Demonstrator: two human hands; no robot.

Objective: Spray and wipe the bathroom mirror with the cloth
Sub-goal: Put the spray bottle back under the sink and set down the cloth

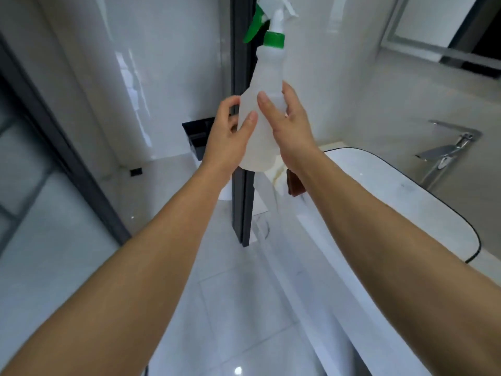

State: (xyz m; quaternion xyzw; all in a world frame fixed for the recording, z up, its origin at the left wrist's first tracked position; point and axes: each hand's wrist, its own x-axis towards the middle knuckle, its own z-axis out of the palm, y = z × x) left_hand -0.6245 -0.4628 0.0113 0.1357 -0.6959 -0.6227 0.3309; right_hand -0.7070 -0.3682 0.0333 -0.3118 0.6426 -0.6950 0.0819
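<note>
Translucent spray bottle (260, 115) held upright left of basin (406, 196), left hand (230, 134) and right hand (290, 123) both gripping body; judgement: shift one hand to green trigger (254, 25), aim at mirror

Translucent white spray bottle (260, 115) with green collar and trigger, chrome faucet (447, 150), brown cloth (294, 183)

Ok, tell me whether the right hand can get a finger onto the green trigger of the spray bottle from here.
Probably not as it stands: the right hand holds the spray bottle low on its body, and the green trigger sits well above its fingers. The way up the neck looks free, so it would need to shift its hold upward.
</note>
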